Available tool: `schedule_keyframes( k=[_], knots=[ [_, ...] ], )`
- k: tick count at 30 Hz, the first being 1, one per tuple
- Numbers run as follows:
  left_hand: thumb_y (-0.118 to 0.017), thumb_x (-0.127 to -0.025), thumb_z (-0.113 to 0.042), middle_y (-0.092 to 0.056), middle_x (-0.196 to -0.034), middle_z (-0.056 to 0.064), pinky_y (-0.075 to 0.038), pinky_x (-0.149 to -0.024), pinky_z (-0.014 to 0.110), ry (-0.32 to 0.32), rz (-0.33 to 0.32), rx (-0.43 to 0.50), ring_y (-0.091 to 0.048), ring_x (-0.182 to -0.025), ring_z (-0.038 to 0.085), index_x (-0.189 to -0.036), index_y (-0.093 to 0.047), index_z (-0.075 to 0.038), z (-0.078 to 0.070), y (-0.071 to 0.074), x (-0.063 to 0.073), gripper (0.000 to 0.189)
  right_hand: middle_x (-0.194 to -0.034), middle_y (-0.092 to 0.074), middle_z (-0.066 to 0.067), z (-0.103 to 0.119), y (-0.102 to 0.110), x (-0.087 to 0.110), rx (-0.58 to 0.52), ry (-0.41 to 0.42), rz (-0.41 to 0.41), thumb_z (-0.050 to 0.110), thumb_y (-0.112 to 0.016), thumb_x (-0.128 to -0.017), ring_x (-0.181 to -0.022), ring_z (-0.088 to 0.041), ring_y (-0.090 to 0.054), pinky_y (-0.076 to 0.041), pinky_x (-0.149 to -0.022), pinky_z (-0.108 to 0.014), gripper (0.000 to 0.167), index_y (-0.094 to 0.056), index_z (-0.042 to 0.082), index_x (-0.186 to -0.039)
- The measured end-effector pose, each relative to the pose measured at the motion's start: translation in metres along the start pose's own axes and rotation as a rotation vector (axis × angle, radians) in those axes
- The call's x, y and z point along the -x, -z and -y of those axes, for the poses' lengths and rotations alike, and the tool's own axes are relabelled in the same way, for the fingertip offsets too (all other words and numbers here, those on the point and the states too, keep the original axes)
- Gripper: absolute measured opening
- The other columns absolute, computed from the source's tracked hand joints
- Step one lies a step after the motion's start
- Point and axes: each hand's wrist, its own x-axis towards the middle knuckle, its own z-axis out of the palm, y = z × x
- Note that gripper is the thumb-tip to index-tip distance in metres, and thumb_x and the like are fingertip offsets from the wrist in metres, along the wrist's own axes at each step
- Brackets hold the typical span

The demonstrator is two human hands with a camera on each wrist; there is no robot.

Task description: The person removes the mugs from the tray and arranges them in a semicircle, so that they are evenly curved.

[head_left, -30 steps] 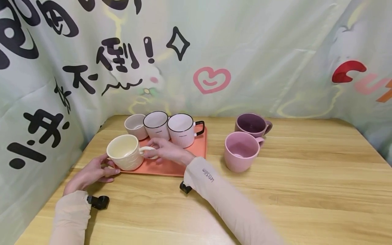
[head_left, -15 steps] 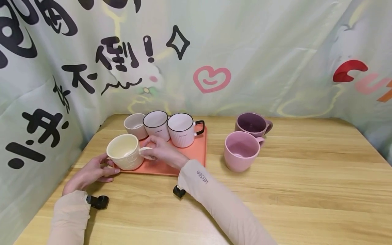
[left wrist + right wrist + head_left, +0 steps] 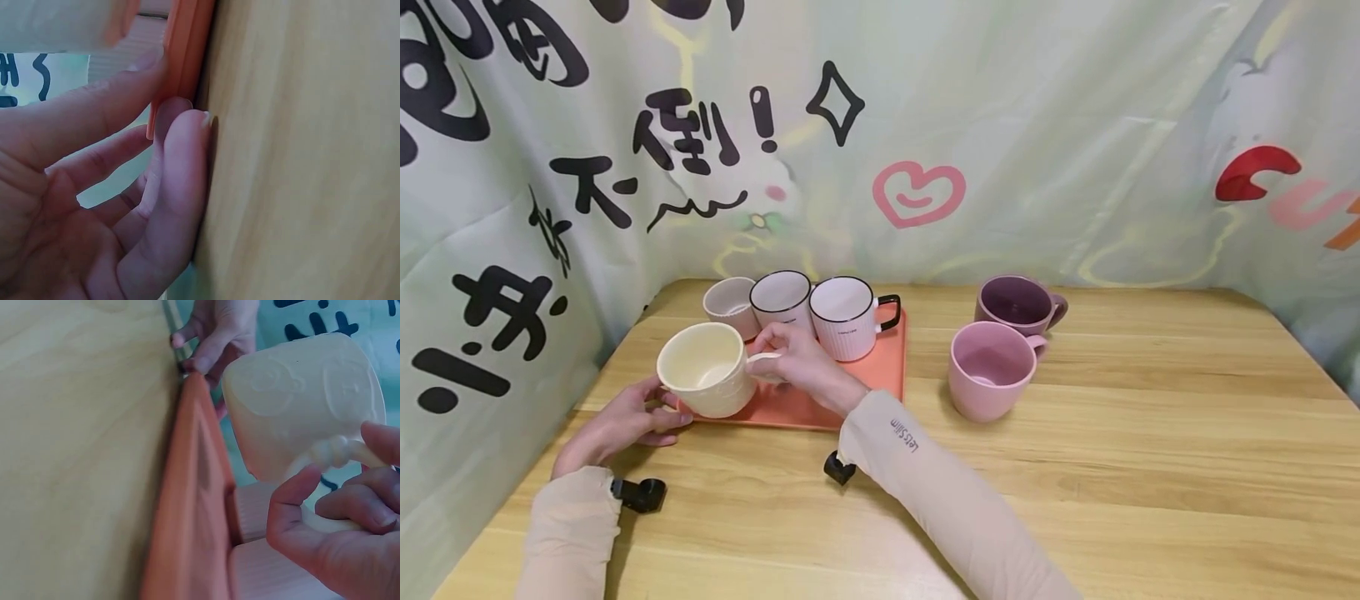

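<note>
My right hand [image 3: 801,362] pinches the handle of a cream mug [image 3: 703,371] with raised patterns on its side. The mug is held over the near left part of an orange-red tray [image 3: 820,408]; in the right wrist view a gap shows between the mug's base and the tray. My left hand [image 3: 625,425] grips the tray's near left corner, thumb on the rim [image 3: 178,69] and fingers curled beneath. At the back of the tray stand a small white ribbed cup [image 3: 732,307] and two white mugs with black rims, one in the middle [image 3: 782,304] and one at right [image 3: 844,325].
To the right of the tray, a pink mug [image 3: 988,379] stands on the wooden table [image 3: 1112,467], with a dark purple mug [image 3: 1015,304] just behind it. A printed curtain [image 3: 1037,125] hangs along the table's back and left side.
Over the last half second, my right hand has raised the cream mug slightly by its handle. My left hand stays at the tray's corner, and the other mugs have not moved.
</note>
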Motion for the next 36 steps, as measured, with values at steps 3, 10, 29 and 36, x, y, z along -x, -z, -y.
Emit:
schedule_keyframes(
  k=[3, 10, 29, 36],
  knots=[
    [-0.072, -0.094, -0.002, -0.05, -0.108, 0.019, -0.062, -0.071, 0.033, 0.018, -0.011, -0.011, -0.063, -0.084, 0.016, -0.13, -0.037, 0.014, 0.0, 0.0, 0.001, 0.053, -0.071, -0.061, -0.002, 0.005, 0.0, 0.002, 0.018, -0.005, 0.002, -0.007, -0.07, -0.089, -0.058, -0.017, -0.054, -0.046, -0.052, -0.026, 0.016, -0.058, 0.001, -0.095],
    [-0.072, -0.093, -0.003, -0.052, -0.106, 0.016, -0.062, -0.07, 0.032, 0.011, -0.013, -0.008, -0.063, -0.083, 0.015, -0.127, -0.039, 0.013, 0.001, -0.001, 0.0, 0.05, -0.078, -0.063, -0.003, 0.014, 0.001, 0.008, 0.057, -0.027, -0.038, -0.005, -0.073, -0.086, -0.064, -0.017, -0.056, -0.047, -0.052, -0.027, 0.017, -0.059, 0.004, -0.09],
    [-0.068, -0.094, 0.001, -0.048, -0.113, 0.024, -0.062, -0.071, 0.035, 0.01, 0.007, -0.002, -0.065, -0.083, 0.019, -0.153, -0.02, 0.012, -0.002, 0.002, 0.002, 0.076, -0.065, -0.05, 0.001, 0.035, 0.024, 0.02, 0.116, -0.044, 0.018, 0.002, -0.071, -0.09, -0.059, -0.013, -0.044, -0.046, -0.054, -0.029, 0.015, -0.057, 0.007, -0.094],
    [-0.071, -0.094, -0.004, -0.05, -0.112, 0.022, -0.062, -0.07, 0.035, 0.004, 0.01, -0.016, -0.065, -0.083, 0.02, -0.154, -0.022, 0.01, -0.003, 0.0, 0.001, 0.079, -0.081, -0.057, -0.002, 0.047, 0.038, 0.026, 0.147, -0.029, 0.006, 0.006, -0.069, -0.092, -0.066, -0.014, -0.05, -0.046, -0.056, -0.03, 0.013, -0.057, 0.008, -0.095]
  ],
)
